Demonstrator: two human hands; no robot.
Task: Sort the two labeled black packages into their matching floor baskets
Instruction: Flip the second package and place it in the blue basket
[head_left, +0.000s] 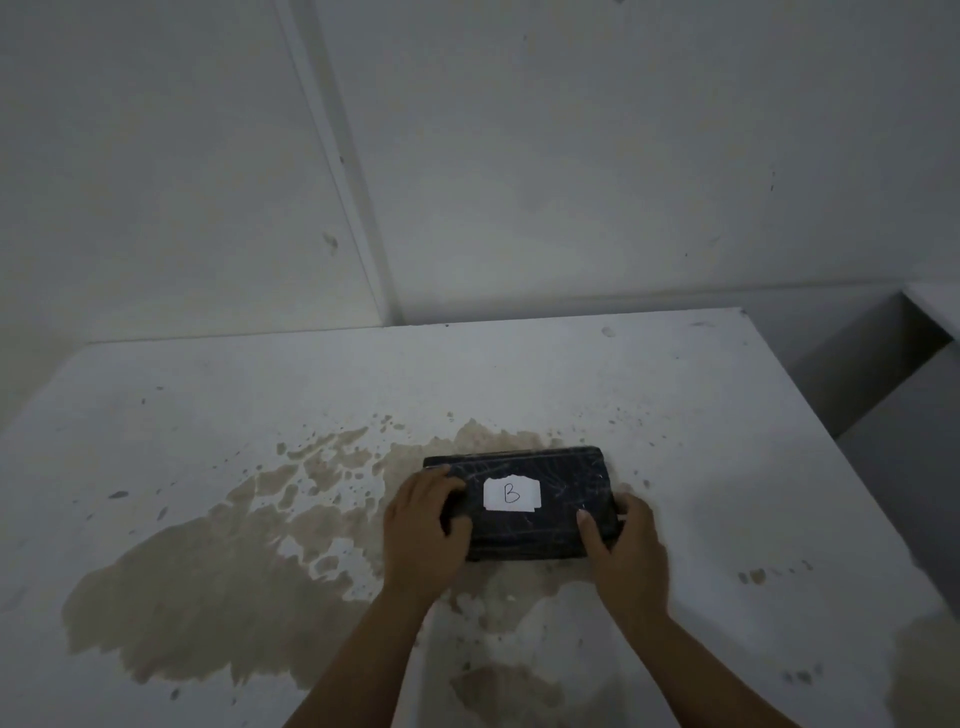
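1. Only one black package (524, 504) is in view. It lies flat on the white table (208, 415), on top of a big brownish stain (208, 571), with a white label (511, 493) reading "B" facing up.

2. No second package and no floor baskets anywhere in view, so I can't tell if the other one is already sorted. My guess is that this one hasn't gone anywhere yet, since it looks like it's resting on the tabletop.

3. What's left for sure: get the B package lifted and dropped into whichever basket matches B.

4. Left hand (423, 530) is on the package's left end, fingers curled over the top edge, wrapped on it.

5. Right hand (628, 551) is clamped on the right near corner, thumb pressed on the top face, other fingers tucked round the side, mostly hidden.

6. Both forearms come in from the bottom of the view, angled toward each other, so it's a two-handed grab from either end.
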